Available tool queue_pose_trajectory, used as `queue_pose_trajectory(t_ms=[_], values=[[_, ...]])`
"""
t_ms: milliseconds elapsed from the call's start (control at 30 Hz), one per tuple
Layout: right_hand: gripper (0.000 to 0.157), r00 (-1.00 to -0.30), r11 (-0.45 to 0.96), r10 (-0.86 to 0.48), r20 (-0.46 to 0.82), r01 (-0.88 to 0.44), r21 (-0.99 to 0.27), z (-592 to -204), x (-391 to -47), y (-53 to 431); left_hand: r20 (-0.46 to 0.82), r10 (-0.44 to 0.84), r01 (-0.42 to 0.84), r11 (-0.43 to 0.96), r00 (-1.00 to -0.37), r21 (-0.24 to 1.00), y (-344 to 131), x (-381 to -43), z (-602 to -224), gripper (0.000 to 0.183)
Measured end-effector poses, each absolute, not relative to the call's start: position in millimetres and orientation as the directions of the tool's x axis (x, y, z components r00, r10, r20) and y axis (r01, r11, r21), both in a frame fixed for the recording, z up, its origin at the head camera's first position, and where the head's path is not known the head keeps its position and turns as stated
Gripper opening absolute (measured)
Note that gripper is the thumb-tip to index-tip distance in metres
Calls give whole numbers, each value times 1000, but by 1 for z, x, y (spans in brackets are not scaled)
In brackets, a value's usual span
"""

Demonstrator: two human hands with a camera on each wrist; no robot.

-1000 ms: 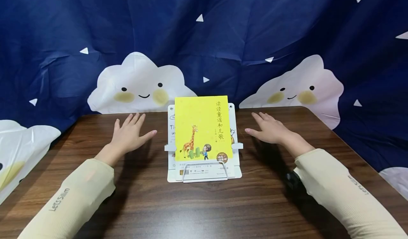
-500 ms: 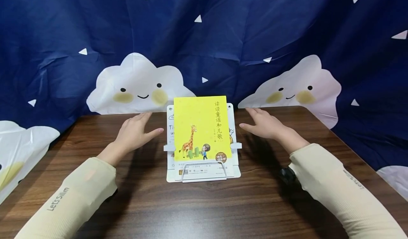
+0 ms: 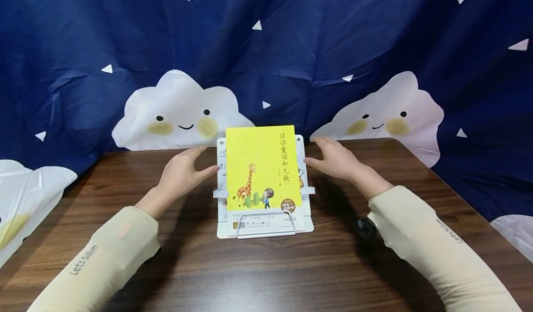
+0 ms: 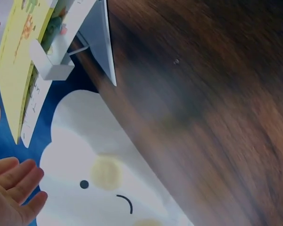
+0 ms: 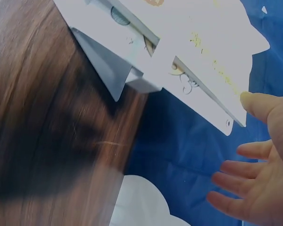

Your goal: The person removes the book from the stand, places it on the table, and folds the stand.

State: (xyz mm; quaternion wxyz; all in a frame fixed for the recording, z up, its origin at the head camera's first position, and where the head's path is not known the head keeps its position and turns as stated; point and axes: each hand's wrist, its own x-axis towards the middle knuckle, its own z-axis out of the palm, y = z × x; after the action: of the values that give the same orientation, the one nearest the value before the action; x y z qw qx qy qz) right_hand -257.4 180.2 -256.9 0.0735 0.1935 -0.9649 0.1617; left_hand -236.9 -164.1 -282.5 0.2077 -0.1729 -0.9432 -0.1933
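A yellow children's book (image 3: pixel 262 150) with a giraffe and a child on its cover leans upright on a white book stand (image 3: pixel 222 230). A wire holder (image 3: pixel 266 234) and side clips (image 3: pixel 308 190) keep it in front. My left hand (image 3: pixel 179 175) is at the stand's left side, fingers extended, thumb tip right at its edge. On the other side my right hand (image 3: pixel 342 161) mirrors it, thumb tip beside the stand's right edge. In the right wrist view the thumb (image 5: pixel 262 104) overlaps the book's corner, the other fingers spread apart. Neither hand grips anything.
The stand rests on a dark wood-grain table (image 3: pixel 266 275). Close behind the table's far edge hangs a blue curtain (image 3: pixel 283 48) printed with white smiling clouds (image 3: pixel 183 96). A small black device (image 3: pixel 366 228) sits under the right sleeve cuff.
Both hands have moved inward toward the stand, the left one rightward and the right one leftward, thumbs now at its edges. Book and stand have stayed in place.
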Motion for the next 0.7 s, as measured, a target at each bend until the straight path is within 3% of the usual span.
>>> queue_pose_trajectory(t_ms=[267, 500, 700], values=[[65, -930, 800, -290, 227, -366, -476, -259, -259, 173, 481, 200, 417, 815, -854, 403, -154, -238, -286, 59], [58, -951, 623, -195, 240, -309, -719, -268, -261, 173, 437, 125, 385, 718, -891, 580, -149, -238, -290, 57], [50, -957, 454, -133, 260, -292, -842, -275, -259, 171, 427, 107, 383, 669, -898, 637, -147, -238, -296, 55]])
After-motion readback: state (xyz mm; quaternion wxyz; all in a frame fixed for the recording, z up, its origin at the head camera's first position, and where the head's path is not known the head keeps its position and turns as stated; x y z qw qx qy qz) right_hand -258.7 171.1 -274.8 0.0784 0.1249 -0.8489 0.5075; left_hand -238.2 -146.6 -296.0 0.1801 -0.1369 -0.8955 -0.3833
